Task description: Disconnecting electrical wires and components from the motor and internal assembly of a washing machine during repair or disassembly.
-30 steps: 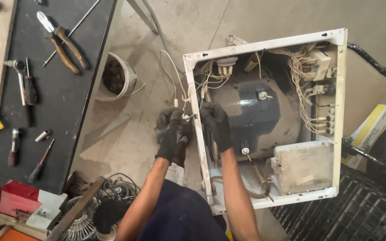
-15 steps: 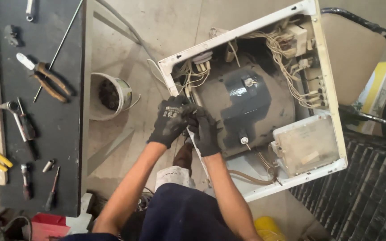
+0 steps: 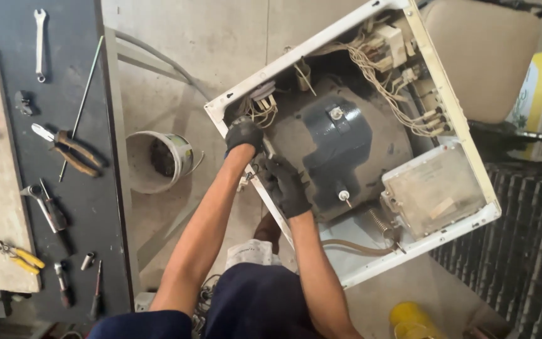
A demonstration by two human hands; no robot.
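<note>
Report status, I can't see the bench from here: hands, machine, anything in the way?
Left gloved hand on white open-topped washing machine cabinet's rim by wire bundle. Right gloved hand on dark grey drum. Loose cream wiring crosses drum.

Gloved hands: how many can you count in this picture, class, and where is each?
2. Left hand at the casing near the wires; right hand beside the drum. None seems hidden.

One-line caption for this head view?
Gloved left hand and right hand reach inside an opened white appliance casing beside its dark drum.
</note>
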